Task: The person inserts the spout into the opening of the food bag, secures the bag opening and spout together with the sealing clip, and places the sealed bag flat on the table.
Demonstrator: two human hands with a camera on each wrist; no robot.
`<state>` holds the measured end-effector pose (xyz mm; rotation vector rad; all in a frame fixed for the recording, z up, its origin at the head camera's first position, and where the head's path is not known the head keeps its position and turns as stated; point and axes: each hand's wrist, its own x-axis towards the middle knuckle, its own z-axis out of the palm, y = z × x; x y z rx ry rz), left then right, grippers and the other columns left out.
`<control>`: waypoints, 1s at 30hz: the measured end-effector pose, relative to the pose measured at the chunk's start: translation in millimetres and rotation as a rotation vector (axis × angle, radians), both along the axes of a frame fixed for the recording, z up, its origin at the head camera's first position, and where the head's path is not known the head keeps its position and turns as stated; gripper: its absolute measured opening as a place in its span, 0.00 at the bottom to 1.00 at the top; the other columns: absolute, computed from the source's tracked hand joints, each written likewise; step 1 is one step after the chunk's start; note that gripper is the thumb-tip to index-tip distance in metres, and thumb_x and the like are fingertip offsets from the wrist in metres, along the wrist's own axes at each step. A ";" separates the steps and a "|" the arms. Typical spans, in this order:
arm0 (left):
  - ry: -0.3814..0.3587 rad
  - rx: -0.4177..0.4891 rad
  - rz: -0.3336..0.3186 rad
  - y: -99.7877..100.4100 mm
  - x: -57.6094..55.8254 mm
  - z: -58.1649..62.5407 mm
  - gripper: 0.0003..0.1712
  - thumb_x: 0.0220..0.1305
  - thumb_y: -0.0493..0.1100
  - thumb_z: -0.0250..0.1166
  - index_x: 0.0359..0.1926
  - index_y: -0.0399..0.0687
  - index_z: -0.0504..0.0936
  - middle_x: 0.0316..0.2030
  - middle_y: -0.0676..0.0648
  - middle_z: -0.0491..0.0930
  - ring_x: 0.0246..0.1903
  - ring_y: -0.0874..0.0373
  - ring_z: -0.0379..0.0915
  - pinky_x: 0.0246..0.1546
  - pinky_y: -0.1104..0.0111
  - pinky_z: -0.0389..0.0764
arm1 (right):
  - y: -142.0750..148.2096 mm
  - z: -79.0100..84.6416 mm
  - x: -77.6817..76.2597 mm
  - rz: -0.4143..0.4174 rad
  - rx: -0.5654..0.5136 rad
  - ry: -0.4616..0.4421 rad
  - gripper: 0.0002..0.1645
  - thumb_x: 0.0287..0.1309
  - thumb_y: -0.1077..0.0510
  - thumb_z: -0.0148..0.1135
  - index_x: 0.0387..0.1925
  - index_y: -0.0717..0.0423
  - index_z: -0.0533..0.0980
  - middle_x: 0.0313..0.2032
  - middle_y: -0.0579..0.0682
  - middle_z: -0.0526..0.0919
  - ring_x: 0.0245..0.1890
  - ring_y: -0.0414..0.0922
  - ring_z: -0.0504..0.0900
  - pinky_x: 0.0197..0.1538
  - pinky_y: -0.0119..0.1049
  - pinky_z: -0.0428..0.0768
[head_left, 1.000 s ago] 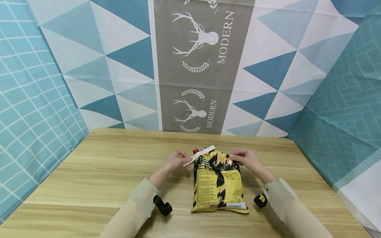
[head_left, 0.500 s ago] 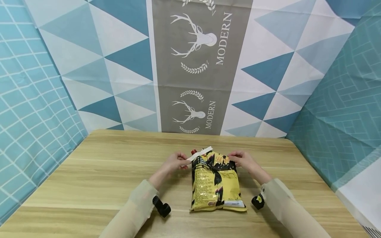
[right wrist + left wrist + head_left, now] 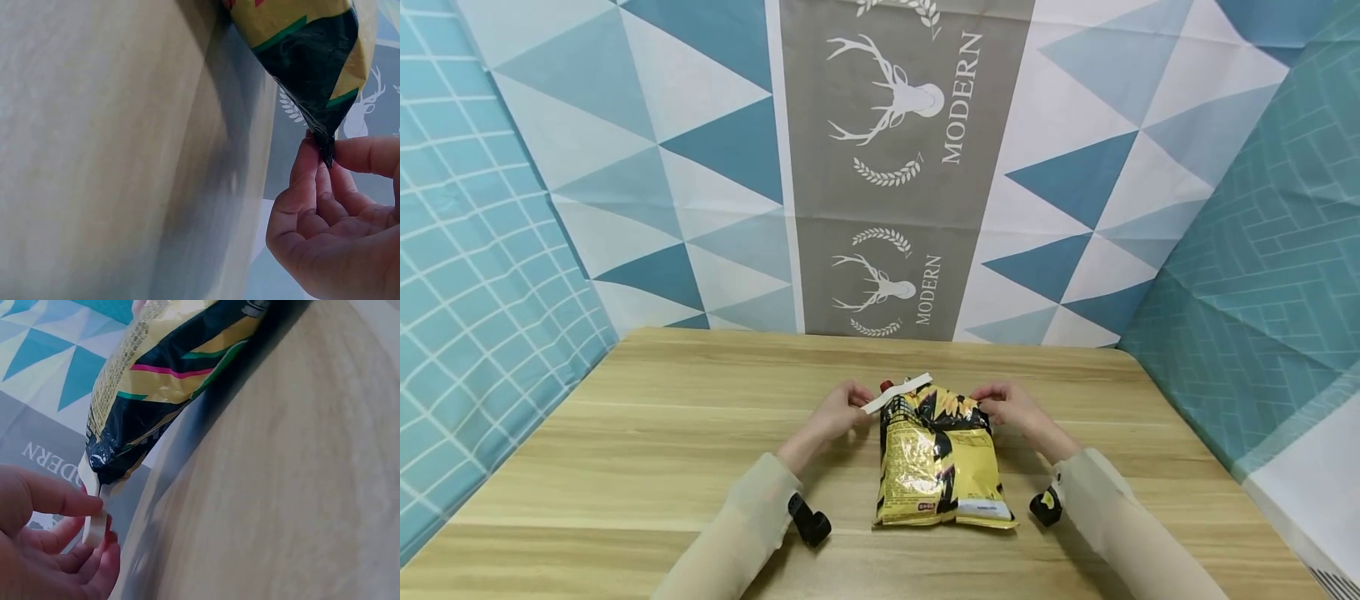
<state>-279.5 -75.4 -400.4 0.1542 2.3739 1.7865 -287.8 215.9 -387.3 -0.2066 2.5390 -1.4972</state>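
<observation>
A yellow and black snack bag (image 3: 973, 462) stands tilted over the table in front of me, its printed back facing up in the head view. Across the left part of its top edge lies a white sealing clip (image 3: 904, 390) with a red end piece (image 3: 886, 386). My left hand (image 3: 841, 410) pinches the near end of this clip (image 3: 95, 530) between thumb and fingers, just past the bag's corner. With thumb and fingertips, my right hand (image 3: 1009, 410) pinches the bag's dark upper right corner (image 3: 327, 147).
The wooden table (image 3: 700, 433) runs back to a patterned wall cloth (image 3: 887, 192). A black wrist camera (image 3: 809, 521) sits by the left cuff, another (image 3: 1047, 506) by the right. At the far right edge is a white object (image 3: 1311, 492).
In the head view the bag and clip have shifted slightly left, and the bag's bottom edge appears a little higher. Both hands keep their holds. The whole view has shifted slightly too.
</observation>
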 end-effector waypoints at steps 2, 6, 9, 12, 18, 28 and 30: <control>-0.017 -0.018 0.015 1.7 -0.7 -1.7 0.17 0.47 0.26 0.62 0.41 0.35 0.72 0.35 0.40 0.75 0.28 0.53 0.70 0.24 0.69 0.72 | -0.2 -1.9 -0.4 0.002 0.003 0.003 0.16 0.55 0.68 0.50 0.47 0.70 0.71 0.43 0.60 0.76 0.23 0.40 0.68 0.29 0.34 0.73; -0.017 -0.049 0.032 3.6 -2.3 -5.4 0.17 0.46 0.23 0.58 0.40 0.35 0.73 0.34 0.41 0.75 0.24 0.57 0.68 0.19 0.71 0.67 | -0.5 -5.1 -1.4 -0.008 0.006 -0.005 0.16 0.55 0.68 0.51 0.47 0.69 0.72 0.41 0.58 0.76 0.21 0.40 0.68 0.28 0.34 0.73; -0.017 -0.061 0.047 3.4 -3.7 -8.5 0.18 0.44 0.20 0.56 0.39 0.34 0.73 0.33 0.41 0.75 0.24 0.58 0.68 0.19 0.73 0.66 | -0.6 -7.3 -2.8 -0.010 0.010 -0.009 0.16 0.55 0.67 0.51 0.46 0.68 0.72 0.40 0.56 0.77 0.22 0.41 0.68 0.28 0.34 0.73; -0.031 -0.060 0.053 2.9 -4.1 -10.6 0.18 0.44 0.20 0.56 0.39 0.34 0.74 0.33 0.42 0.75 0.25 0.57 0.68 0.20 0.73 0.65 | -0.4 -9.3 -3.8 -0.014 0.010 -0.013 0.16 0.55 0.67 0.51 0.46 0.67 0.72 0.39 0.55 0.77 0.22 0.41 0.68 0.28 0.34 0.72; -0.012 -0.088 0.045 1.7 -2.8 -9.3 0.17 0.44 0.21 0.57 0.38 0.35 0.74 0.34 0.42 0.76 0.27 0.56 0.68 0.21 0.71 0.65 | -0.6 -8.8 -2.5 -0.010 0.006 -0.014 0.15 0.57 0.66 0.51 0.47 0.67 0.72 0.39 0.55 0.77 0.24 0.42 0.69 0.29 0.34 0.73; 0.052 -0.148 0.001 -8.7 -8.9 0.6 0.13 0.53 0.27 0.56 0.42 0.34 0.76 0.38 0.41 0.77 0.36 0.52 0.72 0.38 0.66 0.73 | 3.8 4.8 1.1 0.044 0.040 0.004 0.17 0.61 0.65 0.49 0.51 0.67 0.69 0.45 0.60 0.75 0.35 0.49 0.76 0.40 0.43 0.77; 0.068 -0.132 0.013 -13.4 -12.4 3.8 0.13 0.55 0.29 0.55 0.43 0.33 0.76 0.39 0.39 0.77 0.39 0.49 0.73 0.42 0.62 0.73 | 2.9 8.4 1.3 0.036 0.065 0.026 0.17 0.62 0.64 0.48 0.51 0.68 0.69 0.47 0.62 0.75 0.43 0.54 0.76 0.47 0.47 0.75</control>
